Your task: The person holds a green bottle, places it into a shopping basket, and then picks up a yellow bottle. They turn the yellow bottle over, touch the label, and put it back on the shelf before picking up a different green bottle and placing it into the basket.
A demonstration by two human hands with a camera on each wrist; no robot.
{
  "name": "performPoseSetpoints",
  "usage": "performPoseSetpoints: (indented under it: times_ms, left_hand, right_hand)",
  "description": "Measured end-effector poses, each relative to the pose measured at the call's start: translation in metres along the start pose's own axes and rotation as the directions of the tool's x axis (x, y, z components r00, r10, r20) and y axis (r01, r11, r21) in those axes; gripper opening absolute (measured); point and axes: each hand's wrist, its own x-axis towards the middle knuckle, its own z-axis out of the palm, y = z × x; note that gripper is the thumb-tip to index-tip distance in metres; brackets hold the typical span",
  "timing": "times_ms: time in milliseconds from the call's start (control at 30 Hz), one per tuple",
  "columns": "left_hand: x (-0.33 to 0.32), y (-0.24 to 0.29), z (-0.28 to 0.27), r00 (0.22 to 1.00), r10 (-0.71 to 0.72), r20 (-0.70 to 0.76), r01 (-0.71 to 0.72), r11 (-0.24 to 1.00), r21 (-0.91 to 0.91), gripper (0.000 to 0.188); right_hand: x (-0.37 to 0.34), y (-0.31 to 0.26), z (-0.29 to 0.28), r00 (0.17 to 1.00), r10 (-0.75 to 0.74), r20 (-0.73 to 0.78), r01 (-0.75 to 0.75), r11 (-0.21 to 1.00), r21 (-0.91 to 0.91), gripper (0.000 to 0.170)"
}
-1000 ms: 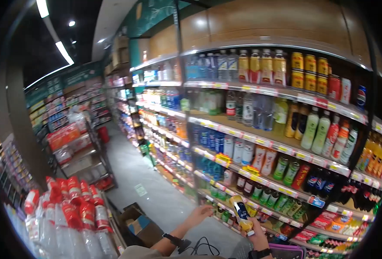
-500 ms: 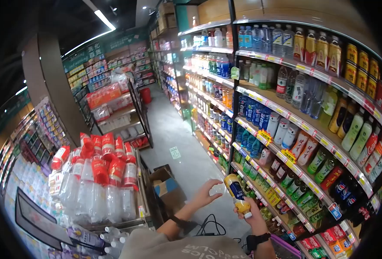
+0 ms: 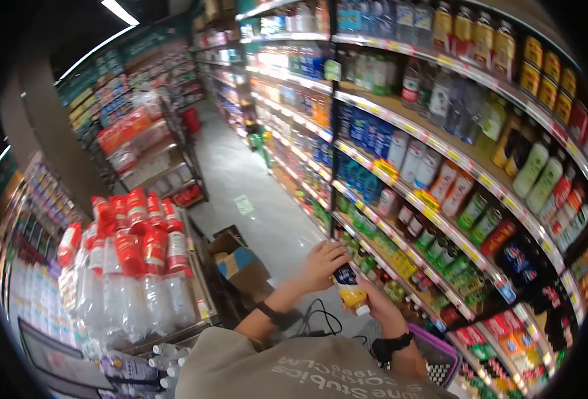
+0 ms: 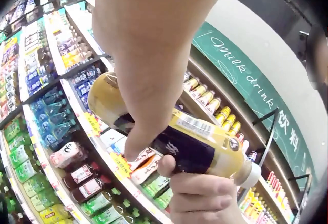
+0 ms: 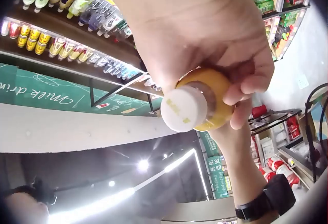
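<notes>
A yellow bottle (image 3: 351, 292) with a dark label and white cap is held between both hands in front of the body. The right hand (image 3: 375, 304) grips its cap end; in the right wrist view its fingers curl round the bottle beside the white cap (image 5: 183, 108). Over the other end lies the left hand (image 3: 324, 267). In the left wrist view the left hand (image 4: 146, 101) crosses the bottle (image 4: 189, 144), its thumb along the near side, its other fingers hidden behind. The right hand's fingers (image 4: 202, 193) wrap the bottle near the cap.
Drink shelves (image 3: 434, 139) run along the right. Red-capped bottles in plastic (image 3: 138, 256) stand on a display at left, with an open cardboard box (image 3: 237, 266) on the floor beside it. A purple-rimmed basket (image 3: 440, 347) and black cables (image 3: 320, 319) are low down, near the body.
The left hand has moved right from beside the bottle onto its far end. The bottle, in the right hand, has shifted slightly left and down in the head view.
</notes>
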Motion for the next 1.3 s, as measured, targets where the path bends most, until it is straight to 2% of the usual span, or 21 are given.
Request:
performPoseSetpoints:
  times_ms: [67, 100, 133, 200, 267, 333, 367, 467, 500, 600, 633, 733, 933, 1000, 1067, 1100, 1167, 1200, 1233, 1267, 1300]
  left_hand:
    - [0.008, -0.009, 0.016, 1.0, -0.015, -0.005, 0.014, 0.991, -0.136, 0.065]
    - [0.014, -0.005, 0.007, 0.998, -0.05, -0.032, 0.045, 0.989, -0.14, 0.05]
    - [0.016, -0.002, -0.003, 0.982, -0.185, 0.035, 0.188, 0.96, -0.206, 0.047]
    - [0.023, 0.005, -0.006, 0.892, -0.401, 0.21, 0.451, 0.833, -0.322, 0.041]
    - [0.017, -0.011, 0.024, 0.917, -0.337, 0.214, 0.395, 0.684, -0.614, 0.042]
    - [0.025, -0.017, 0.039, 0.924, -0.289, 0.252, 0.365, 0.458, -0.811, 0.04]
    - [0.029, -0.012, 0.041, 0.941, -0.261, 0.218, 0.293, 0.298, -0.908, 0.035]
    - [0.04, -0.001, 0.052, 0.93, -0.154, 0.333, 0.342, 0.034, -0.939, 0.049]
    - [0.045, 0.003, 0.058, 0.932, -0.108, 0.345, 0.349, 0.023, -0.937, 0.056]
    - [0.058, 0.016, 0.077, 0.922, -0.039, 0.385, 0.387, 0.082, -0.918, 0.054]
    - [0.061, 0.024, 0.082, 0.914, -0.029, 0.405, 0.406, 0.013, -0.914, 0.048]
    - [0.065, 0.042, 0.087, 0.897, 0.049, 0.44, 0.439, 0.031, -0.898, 0.049]
    - [0.067, 0.084, 0.083, 0.866, 0.132, 0.483, 0.489, -0.017, -0.872, 0.047]
    - [0.058, 0.088, 0.085, 0.84, 0.172, 0.515, 0.532, -0.07, -0.844, 0.044]
    - [0.049, 0.082, 0.086, 0.8, 0.195, 0.567, 0.587, -0.061, -0.807, 0.043]
    - [0.035, 0.075, 0.091, 0.762, 0.128, 0.634, 0.637, 0.027, -0.771, 0.04]
    - [0.025, 0.071, 0.085, 0.717, 0.091, 0.691, 0.68, 0.126, -0.723, 0.035]
    - [0.022, 0.072, 0.083, 0.736, 0.112, 0.668, 0.668, 0.038, -0.743, 0.032]
    - [0.019, 0.064, 0.083, 0.724, 0.163, 0.67, 0.68, -0.003, -0.733, 0.032]
    - [0.019, 0.058, 0.083, 0.684, 0.219, 0.696, 0.716, -0.021, -0.697, 0.033]
    - [0.017, 0.056, 0.082, 0.673, 0.215, 0.708, 0.724, 0.007, -0.69, 0.035]
  right_hand:
    - [-0.007, -0.001, -0.01, 0.994, -0.097, -0.041, 0.099, 0.994, 0.055, 0.063]
    - [-0.022, -0.014, -0.016, 0.996, -0.075, 0.051, 0.073, 0.996, 0.044, 0.071]
    - [-0.034, -0.028, -0.015, 0.985, -0.138, 0.104, 0.132, 0.989, 0.06, 0.071]
    - [-0.058, -0.047, -0.018, 0.95, -0.262, 0.168, 0.249, 0.964, 0.095, 0.071]
    - [-0.076, -0.044, -0.023, 0.946, -0.32, 0.06, 0.324, 0.943, -0.077, 0.055]
    - [-0.082, -0.043, -0.021, 0.93, -0.367, -0.005, 0.354, 0.901, -0.251, 0.045]
    - [-0.083, -0.038, -0.026, 0.943, -0.333, -0.015, 0.316, 0.907, -0.276, 0.042]
    - [-0.085, -0.027, -0.013, 0.932, -0.345, -0.11, 0.296, 0.9, -0.319, 0.036]
    - [-0.086, -0.023, -0.011, 0.93, -0.334, -0.153, 0.266, 0.9, -0.346, 0.033]
    - [-0.097, -0.01, -0.01, 0.899, -0.37, -0.235, 0.272, 0.892, -0.362, 0.033]
    - [-0.106, -0.015, -0.003, 0.888, -0.367, -0.275, 0.26, 0.897, -0.359, 0.032]
    - [-0.129, -0.006, -0.006, 0.848, -0.407, -0.339, 0.317, 0.903, -0.289, 0.03]
    - [-0.167, 0.012, -0.02, 0.773, -0.468, -0.428, 0.382, 0.882, -0.275, 0.029]
    - [-0.176, 0.017, -0.016, 0.76, -0.472, -0.447, 0.402, 0.882, -0.247, 0.028]
    - [-0.177, 0.029, -0.012, 0.758, -0.468, -0.454, 0.417, 0.883, -0.215, 0.028]
    - [-0.171, 0.049, -0.017, 0.734, -0.5, -0.46, 0.468, 0.863, -0.191, 0.028]
    - [-0.175, 0.066, -0.009, 0.696, -0.527, -0.488, 0.337, 0.84, -0.426, 0.03]
    - [-0.172, 0.077, -0.004, 0.674, -0.523, -0.521, 0.442, 0.851, -0.283, 0.032]
    - [-0.17, 0.083, -0.005, 0.717, -0.436, -0.544, 0.38, 0.899, -0.219, 0.034]
    - [-0.169, 0.072, 0.005, 0.73, -0.403, -0.552, 0.384, 0.91, -0.156, 0.035]
    - [-0.165, 0.075, 0.003, 0.759, -0.379, -0.53, 0.361, 0.922, -0.143, 0.037]
